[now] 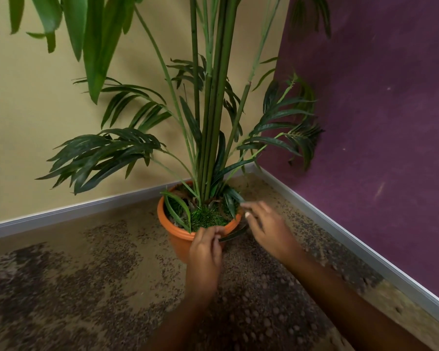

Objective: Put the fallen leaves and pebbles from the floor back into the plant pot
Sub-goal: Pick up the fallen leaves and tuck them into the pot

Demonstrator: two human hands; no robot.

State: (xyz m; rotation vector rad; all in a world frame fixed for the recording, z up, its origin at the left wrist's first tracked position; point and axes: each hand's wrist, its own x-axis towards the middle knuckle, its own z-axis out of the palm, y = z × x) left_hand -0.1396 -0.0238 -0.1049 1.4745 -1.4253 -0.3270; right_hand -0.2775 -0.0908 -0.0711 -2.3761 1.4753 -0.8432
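While left hand (205, 252) pinches a long dark leaf (233, 235) at the near rim of the round orange plastic pot (177, 238), right hand (267, 225) beside that rim, blurred, perhaps loose-fingered, grip unclear.

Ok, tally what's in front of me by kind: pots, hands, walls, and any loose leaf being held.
Orange plant pot: 1
Hands: 2, left hand and right hand
Walls: 2, yellow wall and purple wall
Dark loose leaf in the left hand's grip: 1
Total: 6
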